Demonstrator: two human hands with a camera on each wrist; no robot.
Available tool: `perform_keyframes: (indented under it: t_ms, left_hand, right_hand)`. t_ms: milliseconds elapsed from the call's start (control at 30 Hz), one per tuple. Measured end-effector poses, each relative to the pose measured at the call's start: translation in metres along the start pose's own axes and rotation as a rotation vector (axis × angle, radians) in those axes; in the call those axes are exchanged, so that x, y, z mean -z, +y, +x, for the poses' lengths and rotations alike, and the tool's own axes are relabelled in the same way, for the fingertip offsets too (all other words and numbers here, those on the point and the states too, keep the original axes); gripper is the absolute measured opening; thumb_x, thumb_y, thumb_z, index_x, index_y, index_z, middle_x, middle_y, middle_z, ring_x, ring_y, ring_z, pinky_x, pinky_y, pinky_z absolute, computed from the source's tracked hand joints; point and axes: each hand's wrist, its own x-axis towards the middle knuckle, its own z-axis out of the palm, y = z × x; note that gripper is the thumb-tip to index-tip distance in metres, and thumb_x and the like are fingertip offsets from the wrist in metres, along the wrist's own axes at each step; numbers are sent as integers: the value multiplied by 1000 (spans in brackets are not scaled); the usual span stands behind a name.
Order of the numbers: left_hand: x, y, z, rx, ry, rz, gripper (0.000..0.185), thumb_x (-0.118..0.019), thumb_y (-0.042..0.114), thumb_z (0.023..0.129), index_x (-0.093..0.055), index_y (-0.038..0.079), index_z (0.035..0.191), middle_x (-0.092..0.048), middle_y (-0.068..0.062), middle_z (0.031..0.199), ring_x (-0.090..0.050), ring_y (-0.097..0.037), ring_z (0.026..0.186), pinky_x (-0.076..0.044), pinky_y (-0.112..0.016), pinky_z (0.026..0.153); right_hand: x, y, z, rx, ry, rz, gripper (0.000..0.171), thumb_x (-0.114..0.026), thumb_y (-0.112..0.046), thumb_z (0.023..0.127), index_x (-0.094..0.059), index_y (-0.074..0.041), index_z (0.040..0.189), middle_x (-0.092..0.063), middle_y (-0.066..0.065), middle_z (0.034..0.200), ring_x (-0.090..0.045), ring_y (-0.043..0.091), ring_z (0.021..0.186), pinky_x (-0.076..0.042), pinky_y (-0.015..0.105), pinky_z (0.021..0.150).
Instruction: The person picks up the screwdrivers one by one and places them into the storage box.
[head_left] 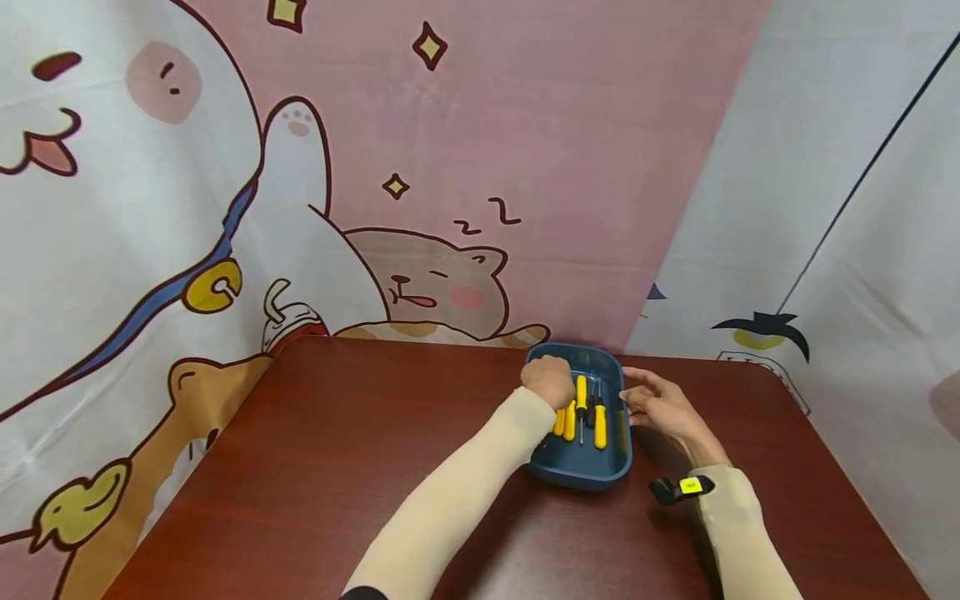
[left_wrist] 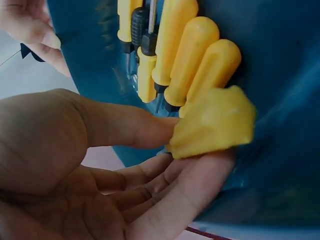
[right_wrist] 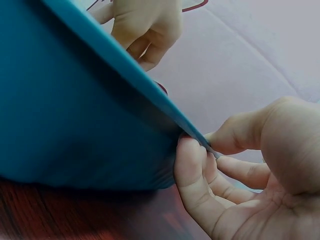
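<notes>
A blue plastic bin [head_left: 579,479] stands near the table's far edge, holding several yellow-handled screwdrivers [head_left: 601,427]. Reaching over its left side, my left hand [head_left: 547,383] pinches the yellow handle of a screwdriver [left_wrist: 217,122] between thumb and fingers; its shaft is hidden. The other screwdrivers lie side by side just beyond my fingertips in the left wrist view, some with handles pointing opposite ways. At the bin's right side, my right hand [head_left: 663,410] grips the rim, thumb and fingers on it in the right wrist view.
The dark red-brown wooden table [head_left: 360,450] extends left and toward me. Behind it hangs a cloth backdrop [head_left: 585,150] printed with cartoon animals, which meets the far edge close behind the bin. A black wrist strap [head_left: 681,488] sits on my right forearm.
</notes>
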Motion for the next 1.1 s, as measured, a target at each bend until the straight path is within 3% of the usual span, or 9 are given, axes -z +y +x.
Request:
perform_keyframes:
  t_ms: [233,433,567,800,1100]
  left_hand:
    - [-5,6,9,42,-30,40,28,-74,38,92,-78,22,114,-73,3,92,-62,-16,75,-59,-29,65]
    - [-13,13,17,85,-71,70,31,-74,37,93,-76,24,120,-75,4,107,-68,-15,86,-62,-31,64]
    - [-16,14,20,109,-62,58,31,-70,38,95,-76,23,122,-76,3,107,-70,-16,89,-63,-33,65]
    - [-13,9,16,90,-50,41,26,-66,38,98,-79,21,114,-74,3,90,-61,-12,68,-58,-26,59]
    - [-8,6,2,50,-36,64,28,-61,36,102,-76,23,122,-75,5,109,-67,-11,87,-59,-24,70]
  right_hand:
    - [0,2,3,8,3,-9,60,-53,-12,104,-30,-6,160,-59,32,131,-66,15,87,-62,29,74]
    - [-2,2,3,9,-3,-7,60,-52,-12,105,-30,-6,160,-59,31,131,-66,15,86,-62,30,74]
    - [-3,2,3,9,-1,-12,61,-53,-13,104,-29,-6,160,-58,31,132,-65,15,86,-61,30,73]
    - [-2,1,2,-2,-4,-6,61,-52,-12,104,-29,-7,160,-58,32,133,-65,14,84,-61,31,73]
    - [-2,3,3,-11,7,-24,60,-52,-13,105,-30,-8,160,-58,31,135,-66,15,86,-62,31,75]
